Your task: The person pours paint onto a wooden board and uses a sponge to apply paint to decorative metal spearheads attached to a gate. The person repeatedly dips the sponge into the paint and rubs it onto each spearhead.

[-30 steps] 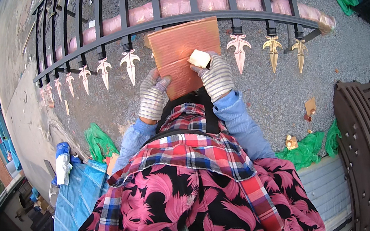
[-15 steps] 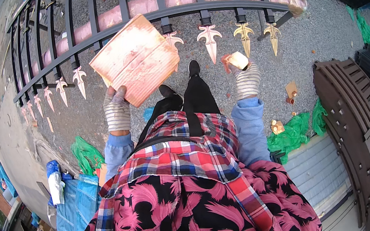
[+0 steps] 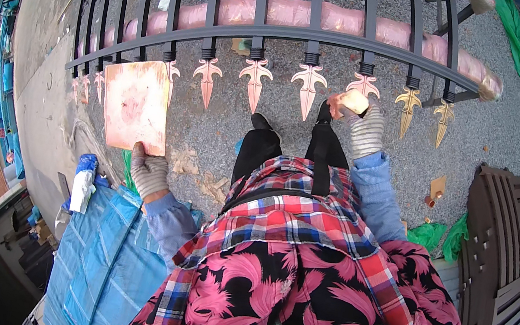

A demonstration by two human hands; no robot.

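My left hand (image 3: 149, 171), in a striped glove, pinches the lower edge of a flat cardboard piece (image 3: 136, 110) smeared with pink. In my right hand (image 3: 366, 135), also gloved, is a small pale sponge-like block (image 3: 354, 101) stained reddish on its left end. The block is close below a pink spear-shaped finial (image 3: 363, 84) and overlaps it in view; I cannot tell whether they touch. A dark metal railing (image 3: 279, 33) carries a row of such finials. Several are pink, such as the middle one (image 3: 308, 90); two at the right are gold (image 3: 407, 110).
A pink-wrapped roll (image 3: 229, 10) lies under the railing. Blue wrapped sheets (image 3: 102, 253) lie at lower left. Brown slatted panels (image 3: 500, 266) stand at right, near green plastic (image 3: 427, 234) and a small reddish cup (image 3: 429, 201). My feet are on gravel below the finials.
The view has shifted, with the railing now straighter across the top. The cardboard has swung left and turned more upright. The block has come near a pink finial. The co-worker's red sleeve is out of view.
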